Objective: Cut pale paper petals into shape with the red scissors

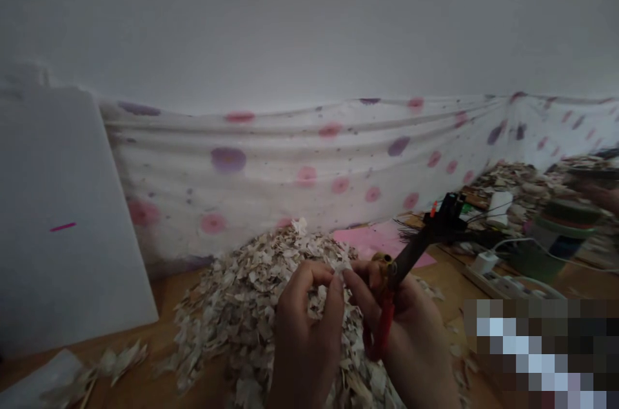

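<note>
Pale papery flakes point(242, 325) lie in a broad, loose heap on the wooden worktop point(188, 293), directly beneath the hands. They look light, thin and brittle, apt to tear or scatter, so a single flake seems best taken by its edge. The left hand point(307, 338) appears to pinch one between its fingertips point(331, 277). The right hand point(416, 344), just beside it, closes around red-handled pliers point(384, 325) with a brass-coloured head. A dark rod point(411, 257) slants from them toward a small black box point(447, 209). Farther off lie a pink sheet point(382, 244) and a white power strip point(507, 286), while a white board point(62, 222) leans at far left against polka-dot cloth point(227, 183).
</note>
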`<state>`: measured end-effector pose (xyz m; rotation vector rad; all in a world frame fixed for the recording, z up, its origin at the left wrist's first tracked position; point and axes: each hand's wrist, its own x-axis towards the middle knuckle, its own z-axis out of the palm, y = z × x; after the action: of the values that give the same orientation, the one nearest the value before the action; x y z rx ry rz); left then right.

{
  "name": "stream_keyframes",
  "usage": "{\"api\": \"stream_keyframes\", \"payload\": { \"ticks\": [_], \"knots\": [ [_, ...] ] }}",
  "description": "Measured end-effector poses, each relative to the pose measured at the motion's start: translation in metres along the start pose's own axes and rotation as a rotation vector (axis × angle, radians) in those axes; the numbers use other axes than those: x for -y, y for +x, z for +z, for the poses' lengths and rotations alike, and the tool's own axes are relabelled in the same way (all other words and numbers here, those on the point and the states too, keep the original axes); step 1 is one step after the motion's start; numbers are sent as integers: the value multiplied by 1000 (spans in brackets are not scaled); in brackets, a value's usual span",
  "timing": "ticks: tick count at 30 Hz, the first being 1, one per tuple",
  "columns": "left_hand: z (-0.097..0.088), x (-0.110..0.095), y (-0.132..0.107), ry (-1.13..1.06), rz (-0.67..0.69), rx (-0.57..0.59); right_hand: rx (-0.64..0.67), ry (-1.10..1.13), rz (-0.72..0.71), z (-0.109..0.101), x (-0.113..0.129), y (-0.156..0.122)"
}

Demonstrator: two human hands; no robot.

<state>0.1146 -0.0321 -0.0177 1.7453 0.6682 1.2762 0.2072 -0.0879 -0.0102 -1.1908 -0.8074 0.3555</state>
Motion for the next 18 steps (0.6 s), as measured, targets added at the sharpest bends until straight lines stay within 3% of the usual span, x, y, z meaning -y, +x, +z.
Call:
{"api": "stream_keyframes", "payload": {
  "ticks": [9, 13, 18],
  "knots": [
    [-11, -2, 6, -74, -103, 153, -15, -47, 33, -5, -4, 2],
    [-14, -3, 9, -58, -167, 108, 118, -69, -11, -9, -10, 7],
    [-23, 0, 16, -35, -193, 196, 201, -168, 0, -9, -12, 10]
  ]
}}
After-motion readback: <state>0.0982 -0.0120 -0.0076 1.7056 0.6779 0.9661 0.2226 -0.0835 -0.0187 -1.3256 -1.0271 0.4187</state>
